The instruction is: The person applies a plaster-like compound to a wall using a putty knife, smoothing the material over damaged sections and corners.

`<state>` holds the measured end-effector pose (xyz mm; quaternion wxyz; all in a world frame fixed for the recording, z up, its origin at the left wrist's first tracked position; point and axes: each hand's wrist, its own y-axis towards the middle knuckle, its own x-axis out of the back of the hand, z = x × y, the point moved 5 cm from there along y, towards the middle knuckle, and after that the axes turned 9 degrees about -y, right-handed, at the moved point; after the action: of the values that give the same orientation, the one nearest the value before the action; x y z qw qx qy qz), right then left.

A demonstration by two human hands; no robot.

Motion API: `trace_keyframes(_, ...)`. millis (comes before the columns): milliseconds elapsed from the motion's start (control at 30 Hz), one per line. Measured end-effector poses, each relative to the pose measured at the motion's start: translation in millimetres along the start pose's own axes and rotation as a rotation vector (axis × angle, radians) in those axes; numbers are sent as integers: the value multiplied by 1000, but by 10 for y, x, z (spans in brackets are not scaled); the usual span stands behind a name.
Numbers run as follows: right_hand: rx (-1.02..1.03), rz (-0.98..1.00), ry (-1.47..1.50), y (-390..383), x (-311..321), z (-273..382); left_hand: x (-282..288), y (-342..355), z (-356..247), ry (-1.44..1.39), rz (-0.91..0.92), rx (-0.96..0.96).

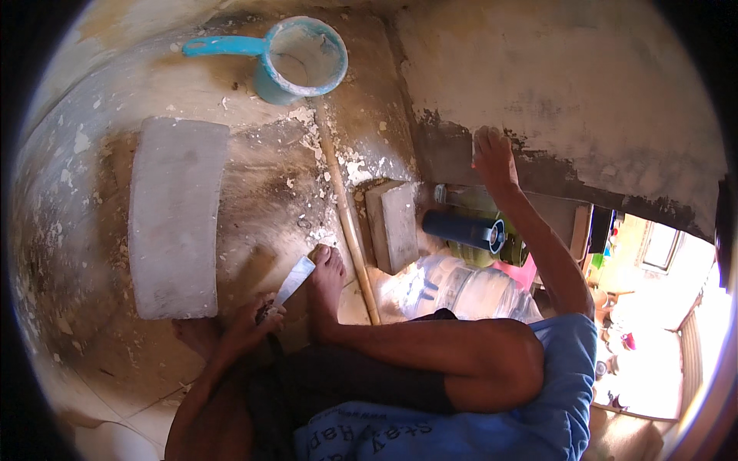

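In my left hand (264, 318), low and left of centre, is a putty knife (294, 281) with a pale, smeared blade pointing up and right. The fingers wrap round its handle, which is mostly hidden. My right hand (494, 158) reaches far up to the right and presses against the wall (553, 92). Its fingers are bent and close together; whatever lies under them is hidden. Around that hand the wall's pale coat ends in a ragged border over a darker, rough band. My bare right foot (327, 270) rests beside the knife blade.
A turquoise dipper (269, 86) caked inside stands at the back. Grey blocks lie at left (178, 219) and centre (392, 225). A long stick (344, 203) lies between them. Beside the wall are a dark blue tumbler (459, 229) and a clear water jug (469, 290). Pale flakes litter the floor.
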<state>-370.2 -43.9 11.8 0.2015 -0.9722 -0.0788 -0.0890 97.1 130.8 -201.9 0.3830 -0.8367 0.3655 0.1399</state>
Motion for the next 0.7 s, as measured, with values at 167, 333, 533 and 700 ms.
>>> trace_keyframes(167, 104, 416, 75, -102, 167, 32, 60, -38, -31, 64, -24, -90)
trace_keyframes(333, 50, 311, 83, -294, 271, -23, 28, -11, -222, 125, -50, -105)
trace_keyframes(533, -90, -42, 9, -176, 93, -193, 198, 46, 159, 205, -87, -181)
trace_keyframes(700, -113, 142, 197, -429, -141, -128, 116, -3, -113, 27, -108, -40)
